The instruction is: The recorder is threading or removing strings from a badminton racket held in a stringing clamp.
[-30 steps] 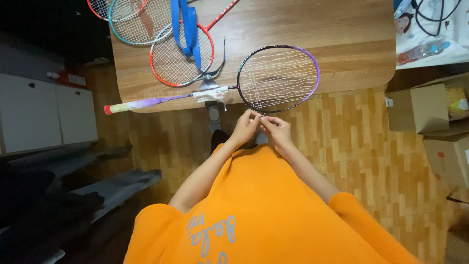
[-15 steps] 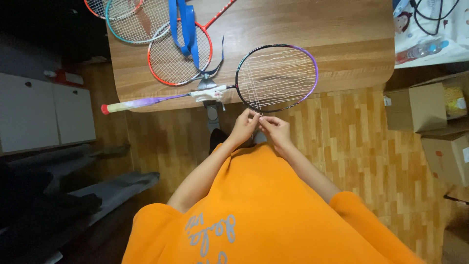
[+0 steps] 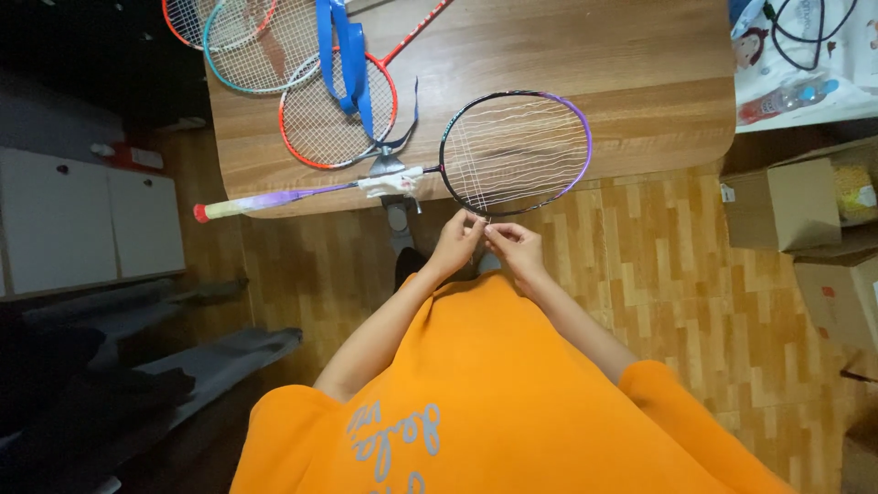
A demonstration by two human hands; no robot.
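A black and purple badminton racket lies across the near edge of a wooden table, its pale handle pointing left and white tape wrapped near the throat. Its strings look loose and wavy. My left hand and my right hand meet just below the racket head's near rim, fingertips pinched together on a thin white string at the frame. I wear an orange shirt.
Further back on the table lie a red racket with blue grip tape over it, and a teal racket. Cardboard boxes stand right on the parquet floor. White cabinets are left; cables and a bottle sit top right.
The view has shifted slightly; the racket sits a little lower in frame. Both hands stay pinched at the racket's near rim, hardly moving.
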